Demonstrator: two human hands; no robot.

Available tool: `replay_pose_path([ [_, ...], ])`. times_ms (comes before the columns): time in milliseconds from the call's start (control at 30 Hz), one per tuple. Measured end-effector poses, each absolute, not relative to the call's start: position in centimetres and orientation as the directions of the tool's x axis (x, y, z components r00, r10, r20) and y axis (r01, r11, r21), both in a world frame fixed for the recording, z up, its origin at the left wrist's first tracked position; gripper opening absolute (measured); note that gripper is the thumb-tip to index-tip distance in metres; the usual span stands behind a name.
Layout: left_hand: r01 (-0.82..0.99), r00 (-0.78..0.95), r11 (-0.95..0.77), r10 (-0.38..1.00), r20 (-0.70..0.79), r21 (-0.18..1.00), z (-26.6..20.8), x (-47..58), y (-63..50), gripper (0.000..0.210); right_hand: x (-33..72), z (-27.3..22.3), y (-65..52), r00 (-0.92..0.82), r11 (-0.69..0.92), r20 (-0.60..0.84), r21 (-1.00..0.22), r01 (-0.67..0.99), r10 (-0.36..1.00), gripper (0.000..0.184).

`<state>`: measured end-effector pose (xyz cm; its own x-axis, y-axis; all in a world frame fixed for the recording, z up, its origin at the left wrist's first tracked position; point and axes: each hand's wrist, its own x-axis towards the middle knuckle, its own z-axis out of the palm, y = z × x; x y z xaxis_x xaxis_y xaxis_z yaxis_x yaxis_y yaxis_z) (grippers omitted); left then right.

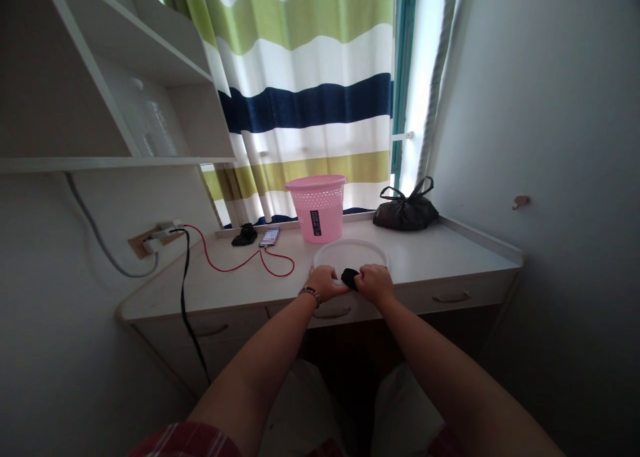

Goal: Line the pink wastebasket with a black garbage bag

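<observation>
A tapered, perforated pink bucket (321, 211) stands beyond the left hand (325, 283), which grips a thin, round white rim (351, 241). Between the hands, a matte black bundle (349, 278) is held by the right hand (375, 283); beyond it, rightward, sits a wrinkled black bag (406, 214).

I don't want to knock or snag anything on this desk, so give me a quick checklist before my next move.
1. Right hand has hold of the black item: ok, closed on it.
2. Left hand steadies the round white piece: ok, it looks closed on the near edge.
3. Black item fastened to the white piece: cannot tell, the hands cover where they meet.
4. Red cable away from the hands: ok, it lies to their left.
5. Pink bin stable: ok, upright behind the white piece.
6. Black bag tied: ok, knotted at the top.
</observation>
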<state>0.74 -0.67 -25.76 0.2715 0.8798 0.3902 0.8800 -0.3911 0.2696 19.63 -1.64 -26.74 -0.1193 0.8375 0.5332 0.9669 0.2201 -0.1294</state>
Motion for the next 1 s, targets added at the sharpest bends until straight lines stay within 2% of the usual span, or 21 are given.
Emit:
replay_pose_path([
  [1000, 0.890, 0.248, -0.360, 0.897, 0.367, 0.280, -25.14, 0.90, -1.22, 0.053, 19.62, -26.74, -1.74, -0.122, 0.230, 0.545, -0.134, 0.964, 0.829, 0.025],
])
